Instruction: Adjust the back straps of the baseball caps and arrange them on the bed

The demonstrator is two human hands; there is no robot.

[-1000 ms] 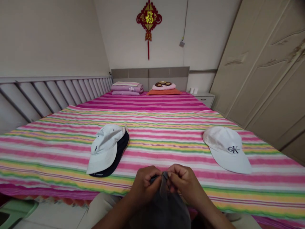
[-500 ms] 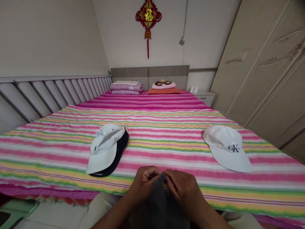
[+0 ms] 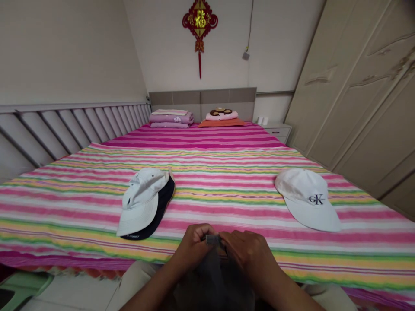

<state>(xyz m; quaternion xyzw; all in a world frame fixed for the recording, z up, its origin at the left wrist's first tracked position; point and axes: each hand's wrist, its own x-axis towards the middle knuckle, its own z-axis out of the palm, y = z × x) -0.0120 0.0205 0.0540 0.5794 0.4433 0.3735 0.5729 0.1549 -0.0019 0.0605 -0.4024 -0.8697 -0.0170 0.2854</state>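
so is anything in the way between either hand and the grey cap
Nothing visible: the left hand and right hand both hold the grey cap directly, at its upper edge. The striped bedspread lies beyond them.

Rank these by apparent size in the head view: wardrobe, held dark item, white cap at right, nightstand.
1. Wardrobe
2. Held dark item and white cap at right: unsure, the nearer item being partly hidden
3. Nightstand
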